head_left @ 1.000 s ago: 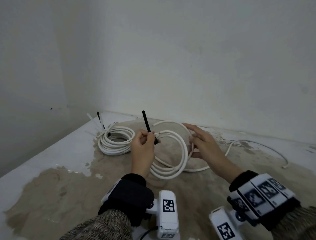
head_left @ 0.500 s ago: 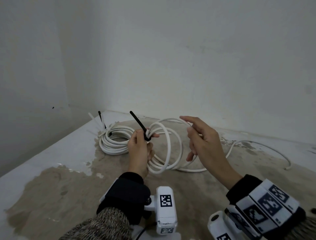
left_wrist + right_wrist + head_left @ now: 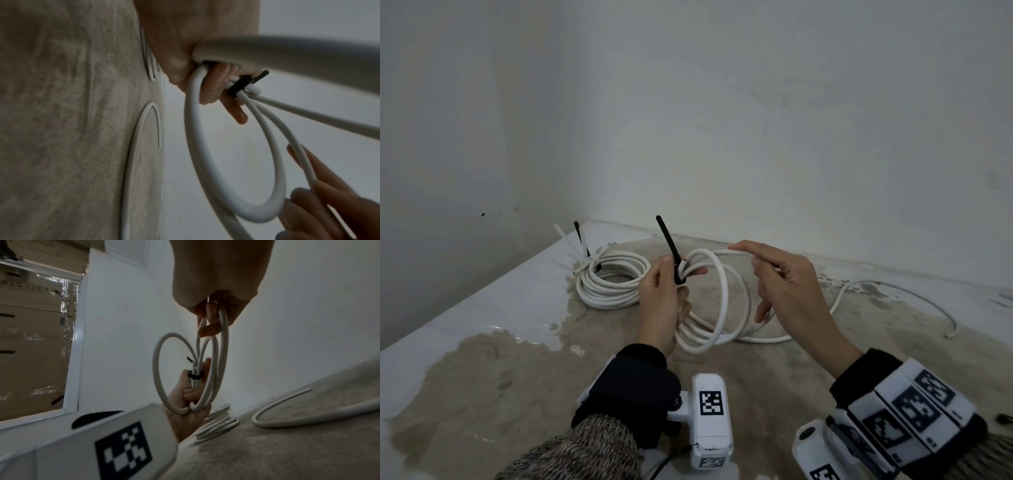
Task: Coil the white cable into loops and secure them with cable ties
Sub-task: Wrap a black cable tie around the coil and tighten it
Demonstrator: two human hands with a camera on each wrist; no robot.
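Observation:
My left hand [image 3: 681, 277] grips a bunch of white cable loops [image 3: 724, 308] where a black cable tie [image 3: 671, 246] is wrapped round them; the tie's tail points up. The loops hang upright below that hand, above the stained surface [image 3: 517, 359]. My right hand [image 3: 744, 258] pinches one strand of the cable at the top right of the loops. The rest of the cable trails right to its free end [image 3: 950, 335]. The left wrist view has the tie [image 3: 239, 86] beside my fingers [image 3: 236, 113]. In the right wrist view the tie [image 3: 195, 376] circles the strands.
A second white coil [image 3: 613, 284], bound with a black tie [image 3: 598, 265], lies at the back left. Loose white ties [image 3: 563, 236] lie beside it near the corner. Walls close off the back and the left. A small dark object [image 3: 1004, 418] sits at the far right.
Both hands rose from the surface. The left hand turned the bundle so the loops hang upright, and the right hand moved from the coil's right side up to a top strand.

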